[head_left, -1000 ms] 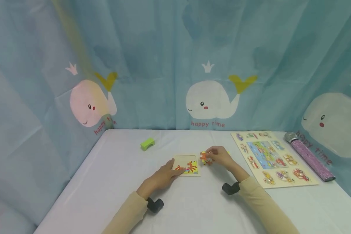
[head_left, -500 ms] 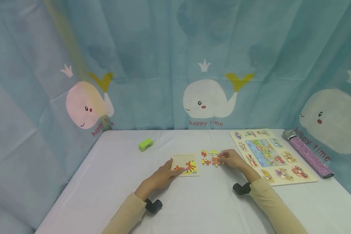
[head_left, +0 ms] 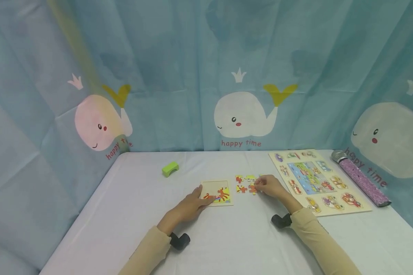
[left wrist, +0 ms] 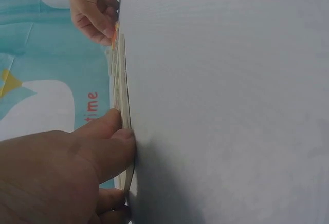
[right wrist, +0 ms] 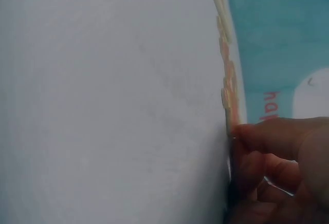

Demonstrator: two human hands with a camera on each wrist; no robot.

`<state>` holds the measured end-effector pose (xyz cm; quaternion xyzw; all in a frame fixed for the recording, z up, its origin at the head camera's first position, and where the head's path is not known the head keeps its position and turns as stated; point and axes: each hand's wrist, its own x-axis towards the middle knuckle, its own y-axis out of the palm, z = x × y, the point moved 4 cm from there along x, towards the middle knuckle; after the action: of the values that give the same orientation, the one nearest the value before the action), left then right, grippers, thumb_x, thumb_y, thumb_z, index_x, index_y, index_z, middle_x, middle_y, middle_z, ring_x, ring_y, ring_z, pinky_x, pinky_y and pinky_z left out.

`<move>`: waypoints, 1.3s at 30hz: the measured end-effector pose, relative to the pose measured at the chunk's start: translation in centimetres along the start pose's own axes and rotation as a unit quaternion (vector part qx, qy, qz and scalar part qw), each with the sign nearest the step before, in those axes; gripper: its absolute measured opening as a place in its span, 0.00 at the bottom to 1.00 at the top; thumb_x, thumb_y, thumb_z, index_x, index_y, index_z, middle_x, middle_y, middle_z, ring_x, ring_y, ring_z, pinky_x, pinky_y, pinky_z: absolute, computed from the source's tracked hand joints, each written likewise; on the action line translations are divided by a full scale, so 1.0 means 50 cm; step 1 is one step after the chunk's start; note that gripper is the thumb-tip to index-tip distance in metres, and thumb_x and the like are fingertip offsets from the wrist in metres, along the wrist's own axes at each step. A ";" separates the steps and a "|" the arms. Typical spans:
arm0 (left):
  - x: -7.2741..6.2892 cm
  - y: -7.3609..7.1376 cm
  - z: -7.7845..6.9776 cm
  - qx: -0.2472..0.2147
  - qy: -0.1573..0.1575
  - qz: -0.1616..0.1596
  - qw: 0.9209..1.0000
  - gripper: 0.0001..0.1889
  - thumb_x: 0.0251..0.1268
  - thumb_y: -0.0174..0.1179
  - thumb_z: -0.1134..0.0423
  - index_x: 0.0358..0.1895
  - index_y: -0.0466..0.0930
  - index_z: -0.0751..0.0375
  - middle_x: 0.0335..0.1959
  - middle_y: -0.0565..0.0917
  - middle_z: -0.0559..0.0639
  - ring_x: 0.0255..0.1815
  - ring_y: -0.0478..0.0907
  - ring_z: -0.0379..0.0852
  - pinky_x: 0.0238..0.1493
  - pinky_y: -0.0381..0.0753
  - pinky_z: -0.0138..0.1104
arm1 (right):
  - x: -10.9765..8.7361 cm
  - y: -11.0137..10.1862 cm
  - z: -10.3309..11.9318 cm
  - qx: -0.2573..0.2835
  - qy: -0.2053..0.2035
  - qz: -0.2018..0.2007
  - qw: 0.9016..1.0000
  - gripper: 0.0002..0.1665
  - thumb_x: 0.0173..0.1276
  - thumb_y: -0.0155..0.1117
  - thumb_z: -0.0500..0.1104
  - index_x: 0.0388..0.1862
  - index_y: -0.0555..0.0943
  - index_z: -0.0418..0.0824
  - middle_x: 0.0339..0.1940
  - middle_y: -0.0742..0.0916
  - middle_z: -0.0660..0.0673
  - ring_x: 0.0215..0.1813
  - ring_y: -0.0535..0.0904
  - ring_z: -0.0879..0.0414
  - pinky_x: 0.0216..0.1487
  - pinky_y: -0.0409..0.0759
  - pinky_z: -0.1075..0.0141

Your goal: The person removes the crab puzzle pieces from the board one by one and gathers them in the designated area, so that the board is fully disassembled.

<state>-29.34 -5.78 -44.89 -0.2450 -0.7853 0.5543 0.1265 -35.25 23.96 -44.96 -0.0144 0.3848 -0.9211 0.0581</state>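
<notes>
In the head view, a small square wooden puzzle board (head_left: pixel 211 186) lies mid-table, with red-orange and yellow pieces filling its lower and right part. My left hand (head_left: pixel 191 205) grips its left side, thumb over the near edge; the left wrist view shows the thumb (left wrist: pixel 115 154) against that edge. Right of the board lie several loose puzzle pieces (head_left: pixel 241 189). My right hand (head_left: pixel 271 186) pinches an orange puzzle piece (head_left: pixel 252 188) at its right side, low at the tabletop. In the right wrist view, thumb and finger meet at the end of the row of pieces (right wrist: pixel 226 80); other fingers curl under.
A large wooden peg puzzle (head_left: pixel 347 212) with vehicle pictures lies to the right. Past it rests a pink glittery microphone (head_left: pixel 363 181). A green arch block (head_left: pixel 170 169) sits at the back left. A blue whale-print curtain (head_left: pixel 172 114) hangs behind the white table.
My right hand has carried the orange piece rightward from beside the board and lowered it among the loose pieces, uncovering them. My left hand stays on the board. The head view shifts slightly.
</notes>
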 end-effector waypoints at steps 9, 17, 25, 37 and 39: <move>0.001 0.002 0.002 -0.003 0.007 -0.008 1.000 0.22 0.70 0.48 0.56 0.65 0.64 0.35 0.72 0.52 0.66 0.71 0.53 0.63 0.66 0.60 0.53 | 0.003 0.008 0.020 0.006 0.002 0.011 1.000 0.09 0.61 0.62 0.41 0.36 0.81 0.36 0.20 0.81 0.47 0.22 0.73 0.59 0.24 0.71 0.69; 0.000 -0.003 0.001 0.000 0.019 -0.014 1.000 0.21 0.70 0.47 0.57 0.65 0.65 0.36 0.71 0.52 0.68 0.70 0.54 0.64 0.65 0.61 0.54 | 0.016 0.075 0.133 -0.027 -0.081 0.083 0.993 0.06 0.60 0.63 0.40 0.34 0.81 0.39 0.17 0.76 0.47 0.21 0.69 0.59 0.23 0.68 0.69; -0.001 0.001 0.000 0.003 0.028 -0.011 1.000 0.22 0.70 0.48 0.57 0.65 0.65 0.37 0.70 0.53 0.70 0.69 0.56 0.65 0.63 0.64 0.54 | 0.022 0.136 0.177 -0.052 -0.082 0.087 0.991 0.09 0.56 0.67 0.40 0.37 0.81 0.40 0.19 0.75 0.49 0.22 0.67 0.59 0.23 0.66 0.70; -0.003 0.005 -0.001 0.008 0.024 -0.015 1.000 0.22 0.70 0.48 0.58 0.65 0.65 0.36 0.70 0.53 0.70 0.69 0.57 0.65 0.63 0.64 0.54 | 0.017 0.153 0.182 -0.084 -0.075 0.074 0.991 0.14 0.52 0.72 0.43 0.37 0.80 0.43 0.24 0.76 0.48 0.26 0.68 0.57 0.26 0.66 0.68; -0.003 0.004 -0.002 0.004 0.019 -0.013 1.000 0.22 0.70 0.48 0.58 0.65 0.65 0.36 0.70 0.53 0.69 0.69 0.57 0.65 0.63 0.64 0.54 | 0.019 0.155 0.182 -0.091 -0.078 0.071 0.990 0.13 0.52 0.72 0.43 0.36 0.81 0.43 0.25 0.76 0.48 0.27 0.68 0.57 0.27 0.66 0.68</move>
<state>-29.13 -5.73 -45.02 -0.2447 -0.7835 0.5513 0.1494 -34.81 12.02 -44.07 -0.0644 0.4609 -0.8720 0.1517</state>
